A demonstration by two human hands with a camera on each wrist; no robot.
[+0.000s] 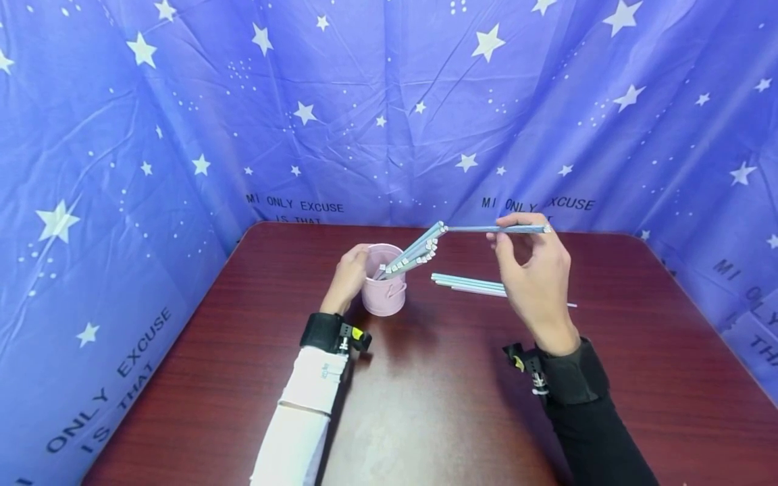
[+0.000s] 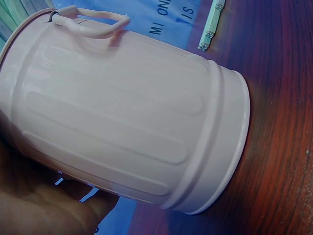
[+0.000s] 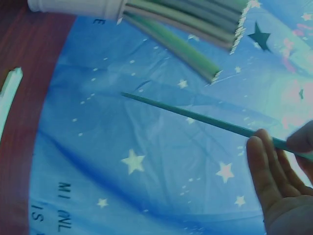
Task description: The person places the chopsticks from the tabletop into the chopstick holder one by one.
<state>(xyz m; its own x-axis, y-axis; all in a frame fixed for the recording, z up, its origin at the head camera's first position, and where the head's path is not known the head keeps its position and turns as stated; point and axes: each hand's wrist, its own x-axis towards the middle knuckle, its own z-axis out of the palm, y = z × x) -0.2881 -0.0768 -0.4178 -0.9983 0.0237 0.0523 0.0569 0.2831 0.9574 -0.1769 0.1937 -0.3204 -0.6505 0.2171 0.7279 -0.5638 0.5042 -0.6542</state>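
Observation:
A small pale pink bucket [image 1: 384,297] with ribbed sides and loop handles stands on the table. My left hand [image 1: 348,278] grips it at its left side near the rim. Several pale green-blue sticks [image 1: 419,253] with white ends lean out of the bucket toward the right. My right hand [image 1: 535,277] is raised at the right and pinches one long thin stick [image 3: 195,117] between thumb and fingers. In the head view this stick lies nearly level, its far tip overlapping the tops of the leaning sticks. In the left wrist view the bucket [image 2: 112,107] hides part of the left hand.
More sticks [image 1: 468,283] lie on the dark red wooden table [image 1: 425,405], to the right of the bucket and partly behind the right hand. Blue curtains [image 1: 389,135] with white stars hang along the table's back and sides.

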